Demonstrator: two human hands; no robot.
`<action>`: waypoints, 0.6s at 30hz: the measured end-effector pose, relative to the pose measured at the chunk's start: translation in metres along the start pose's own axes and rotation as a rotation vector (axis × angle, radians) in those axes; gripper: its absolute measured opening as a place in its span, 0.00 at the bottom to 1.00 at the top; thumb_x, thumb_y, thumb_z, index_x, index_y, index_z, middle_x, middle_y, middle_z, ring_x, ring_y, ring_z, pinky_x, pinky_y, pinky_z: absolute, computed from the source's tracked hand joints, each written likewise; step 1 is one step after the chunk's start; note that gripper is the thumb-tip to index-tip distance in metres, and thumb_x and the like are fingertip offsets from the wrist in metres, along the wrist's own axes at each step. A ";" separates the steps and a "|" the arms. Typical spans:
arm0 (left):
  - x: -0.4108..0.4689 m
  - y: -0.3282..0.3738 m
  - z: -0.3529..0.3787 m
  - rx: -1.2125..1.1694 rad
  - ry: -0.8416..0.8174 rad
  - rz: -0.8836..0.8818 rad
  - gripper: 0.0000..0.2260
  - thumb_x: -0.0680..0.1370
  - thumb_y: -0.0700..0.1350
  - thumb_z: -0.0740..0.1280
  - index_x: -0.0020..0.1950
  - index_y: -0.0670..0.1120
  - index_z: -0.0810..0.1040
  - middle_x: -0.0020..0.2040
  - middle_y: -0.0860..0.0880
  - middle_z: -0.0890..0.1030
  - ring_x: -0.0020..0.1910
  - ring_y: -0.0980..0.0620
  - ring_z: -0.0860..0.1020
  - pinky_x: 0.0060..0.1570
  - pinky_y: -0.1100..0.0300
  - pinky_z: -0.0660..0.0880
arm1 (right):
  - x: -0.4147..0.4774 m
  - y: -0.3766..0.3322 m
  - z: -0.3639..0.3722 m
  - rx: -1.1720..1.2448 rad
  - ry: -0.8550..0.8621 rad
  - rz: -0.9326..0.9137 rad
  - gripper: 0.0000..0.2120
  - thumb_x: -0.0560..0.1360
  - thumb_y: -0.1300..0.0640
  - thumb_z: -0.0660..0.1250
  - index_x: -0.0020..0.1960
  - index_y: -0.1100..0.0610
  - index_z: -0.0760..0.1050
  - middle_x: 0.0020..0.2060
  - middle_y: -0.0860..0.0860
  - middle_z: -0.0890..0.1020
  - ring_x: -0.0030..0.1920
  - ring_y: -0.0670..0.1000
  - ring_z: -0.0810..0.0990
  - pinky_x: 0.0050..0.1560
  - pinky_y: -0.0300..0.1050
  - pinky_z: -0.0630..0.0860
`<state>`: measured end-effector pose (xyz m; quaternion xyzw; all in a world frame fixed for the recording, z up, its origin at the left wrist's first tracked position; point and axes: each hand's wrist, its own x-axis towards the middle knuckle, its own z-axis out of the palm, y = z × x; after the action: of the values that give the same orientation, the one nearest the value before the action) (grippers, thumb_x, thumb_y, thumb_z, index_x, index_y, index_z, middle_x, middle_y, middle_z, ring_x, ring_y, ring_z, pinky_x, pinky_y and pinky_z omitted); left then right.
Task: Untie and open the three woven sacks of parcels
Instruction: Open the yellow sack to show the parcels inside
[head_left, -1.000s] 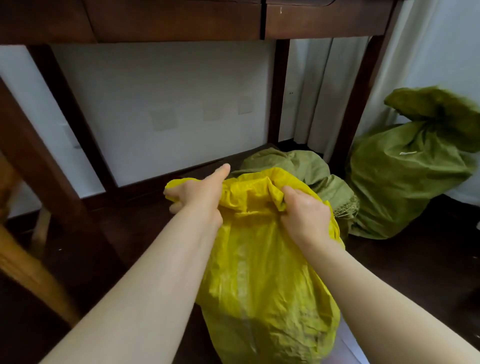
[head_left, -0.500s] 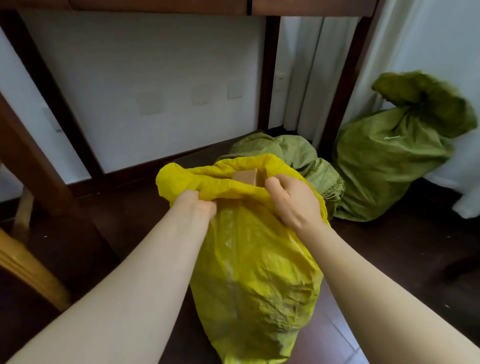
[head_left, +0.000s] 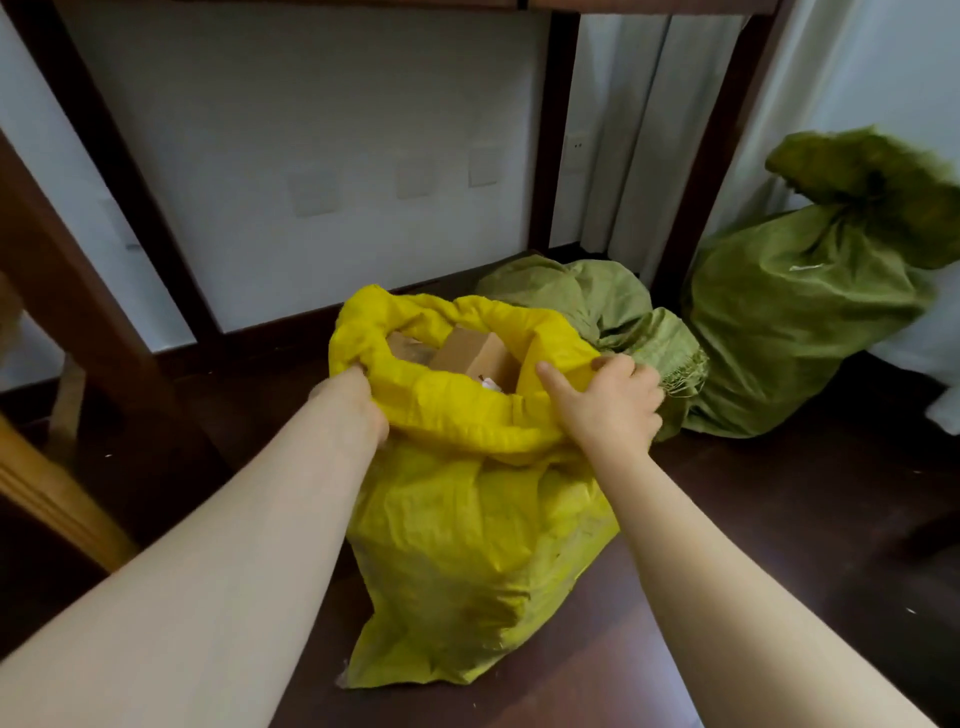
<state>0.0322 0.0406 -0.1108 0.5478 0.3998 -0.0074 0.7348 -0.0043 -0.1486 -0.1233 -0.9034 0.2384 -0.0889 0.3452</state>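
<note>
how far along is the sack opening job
Done: the yellow sack is untied, mouth open, brown boxes showing inside. In hand: the left hand and right hand grip its rim. Remaining: the far green sack is tied at its neck; whether the nearer green sack is open, I cannot tell.

The hands have pulled the yellow sack (head_left: 467, 519) mouth wider, exposing cardboard boxes (head_left: 478, 356).

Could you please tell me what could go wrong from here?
The yellow sack stands gripped only at its rim by the left hand and right hand; let go, it could slump and spill the cardboard box. The neck of the upright green sack looks tightly bunched, so untying may be slow.
</note>
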 end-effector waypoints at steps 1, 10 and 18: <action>-0.002 0.001 -0.003 0.121 0.088 0.043 0.20 0.79 0.44 0.62 0.71 0.42 0.65 0.70 0.42 0.68 0.67 0.43 0.70 0.63 0.52 0.68 | 0.000 0.001 0.000 0.000 -0.067 0.023 0.39 0.67 0.33 0.67 0.65 0.59 0.64 0.66 0.58 0.68 0.67 0.61 0.67 0.64 0.58 0.63; -0.066 0.016 0.025 1.983 -0.270 0.917 0.27 0.71 0.65 0.61 0.67 0.54 0.73 0.74 0.51 0.65 0.77 0.48 0.49 0.67 0.34 0.32 | -0.001 0.008 0.002 -0.299 -0.234 -0.035 0.21 0.73 0.40 0.63 0.52 0.58 0.72 0.46 0.53 0.76 0.52 0.58 0.78 0.45 0.48 0.70; -0.062 0.007 0.037 1.957 -0.308 1.034 0.23 0.68 0.52 0.74 0.60 0.50 0.74 0.61 0.46 0.77 0.60 0.42 0.75 0.50 0.53 0.73 | 0.018 -0.006 -0.027 1.021 -0.485 0.482 0.16 0.79 0.55 0.61 0.65 0.59 0.69 0.60 0.59 0.76 0.60 0.59 0.75 0.52 0.60 0.74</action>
<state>0.0140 -0.0132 -0.0654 0.9839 -0.1495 -0.0802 -0.0568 0.0049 -0.1693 -0.0987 -0.5391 0.2780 0.0966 0.7892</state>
